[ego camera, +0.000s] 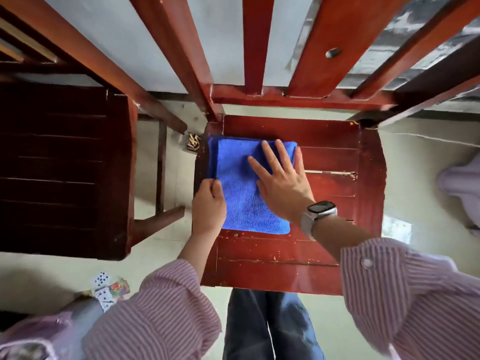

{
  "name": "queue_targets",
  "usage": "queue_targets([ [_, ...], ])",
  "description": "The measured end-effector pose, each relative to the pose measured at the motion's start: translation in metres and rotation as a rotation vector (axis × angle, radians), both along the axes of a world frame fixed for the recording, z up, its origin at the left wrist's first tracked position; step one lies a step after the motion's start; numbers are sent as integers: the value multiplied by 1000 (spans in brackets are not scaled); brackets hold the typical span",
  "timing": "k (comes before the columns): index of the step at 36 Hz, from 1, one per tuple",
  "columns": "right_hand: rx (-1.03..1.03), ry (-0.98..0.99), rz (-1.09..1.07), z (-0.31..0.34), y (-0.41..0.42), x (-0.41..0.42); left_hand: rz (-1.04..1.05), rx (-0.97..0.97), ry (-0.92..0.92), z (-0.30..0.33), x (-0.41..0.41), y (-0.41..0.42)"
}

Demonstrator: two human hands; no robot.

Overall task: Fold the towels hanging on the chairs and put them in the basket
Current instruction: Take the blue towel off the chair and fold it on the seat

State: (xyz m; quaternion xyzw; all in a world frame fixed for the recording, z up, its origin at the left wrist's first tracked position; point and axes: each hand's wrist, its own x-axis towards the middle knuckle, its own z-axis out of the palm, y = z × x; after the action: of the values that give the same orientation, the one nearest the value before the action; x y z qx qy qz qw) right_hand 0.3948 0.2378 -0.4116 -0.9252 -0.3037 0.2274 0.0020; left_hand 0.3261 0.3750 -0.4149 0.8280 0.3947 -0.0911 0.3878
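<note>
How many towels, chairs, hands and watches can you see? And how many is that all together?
Towel: 1
Chairs: 2, red chair and dark chair
Hands: 2, left hand and right hand
Watch: 1
Total: 6

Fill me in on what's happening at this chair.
A person in a striped shirt is folding a blue microfibre towel on the seat of a red-brown wooden chair. The left hand pinches the towel's left edge, where layers are already doubled over. The right hand, with a smartwatch on its wrist, lies flat with spread fingers on the towel's right side, pressing it down. The towel is partly folded and not yet in any basket; no basket is clearly in view.
</note>
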Motion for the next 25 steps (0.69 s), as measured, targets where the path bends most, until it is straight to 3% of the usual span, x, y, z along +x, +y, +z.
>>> queue_targets([
  [6,159,-90,-110,-1,20,17,-104,126,-20,0,-7,0],
  [10,258,-118,-14,-2,41,34,-81,143,-72,-1,-8,-2],
  [20,196,264,-42,7,69,61,-72,93,-304,2,-14,-3],
  [25,175,343,-79,15,71,71,-44,40,-364,3,-15,-1],
])
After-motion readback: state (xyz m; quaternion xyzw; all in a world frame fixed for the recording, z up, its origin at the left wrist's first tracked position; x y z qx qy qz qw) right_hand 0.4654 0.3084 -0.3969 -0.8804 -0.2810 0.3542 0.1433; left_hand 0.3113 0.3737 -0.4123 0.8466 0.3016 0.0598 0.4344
